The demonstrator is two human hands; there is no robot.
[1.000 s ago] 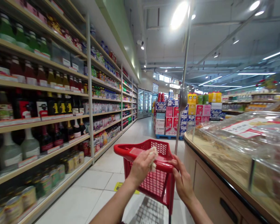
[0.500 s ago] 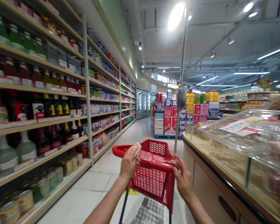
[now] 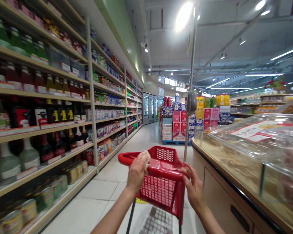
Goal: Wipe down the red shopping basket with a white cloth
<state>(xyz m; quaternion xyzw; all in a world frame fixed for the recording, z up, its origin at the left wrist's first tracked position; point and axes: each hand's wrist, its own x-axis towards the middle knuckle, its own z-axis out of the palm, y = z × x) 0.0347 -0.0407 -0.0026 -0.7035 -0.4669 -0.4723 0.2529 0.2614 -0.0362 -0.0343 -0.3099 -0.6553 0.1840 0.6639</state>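
Note:
A red plastic shopping cart (image 3: 158, 191) stands in front of me, with its broad red handle (image 3: 167, 172) facing me. My left hand (image 3: 135, 175) is closed around a crumpled off-white cloth (image 3: 146, 158), which it presses onto the handle left of its middle. At the handle's right corner, my right hand (image 3: 194, 188) grips the red frame, with the thumb on the near side and fingers over the top. The cart's mesh basket lies beyond the handle, and its bottom is mostly hidden. A thin metal pole (image 3: 187, 143) rises by the cart's right side.
Shelves (image 3: 92, 143) with bottles, jars and cans line the left. To the right, close to the cart, runs a wooden counter (image 3: 217, 195) with clear plastic covers (image 3: 254, 146). Ahead, stacked cartons (image 3: 175, 126) sit on a blue pallet. Tiled floor (image 3: 148, 138) leads toward glass-door fridges (image 3: 150, 107).
My left hand and the cloth have slid slightly to the right along the handle. My right hand stays at the right corner, and the view has shifted a little.

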